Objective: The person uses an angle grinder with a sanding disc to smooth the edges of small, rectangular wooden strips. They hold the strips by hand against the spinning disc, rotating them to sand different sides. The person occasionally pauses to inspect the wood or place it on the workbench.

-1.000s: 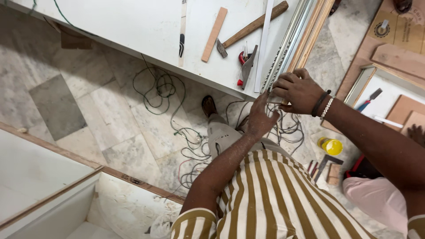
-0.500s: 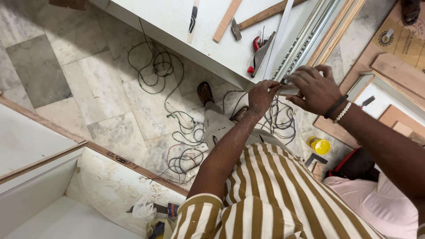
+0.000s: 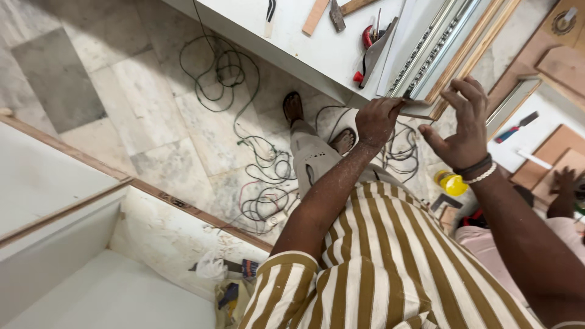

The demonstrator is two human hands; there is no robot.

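Observation:
My left hand (image 3: 375, 122) is closed on the end of a thin flat strip (image 3: 419, 114) that sticks out at the edge of the white workbench (image 3: 304, 55). Just above it lie long metal rails (image 3: 426, 55) and wooden battens (image 3: 472, 45), side by side on the bench. My right hand (image 3: 463, 125), with bands on the wrist, hovers beside the ends of the battens with its fingers spread, holding nothing. My striped shirt fills the bottom of the view.
A hammer (image 3: 336, 13), a red-handled tool (image 3: 367, 45) and a wood offcut (image 3: 315, 17) lie on the bench. Tangled cables (image 3: 256, 176) cover the marble floor. A yellow bottle (image 3: 450, 183) and a person in pink (image 3: 487, 240) are at right, a white cabinet (image 3: 55, 201) at left.
My left hand rose to the bench edge and closed on the strip. My right hand came off the rail ends and opened. The view shifted towards the bench.

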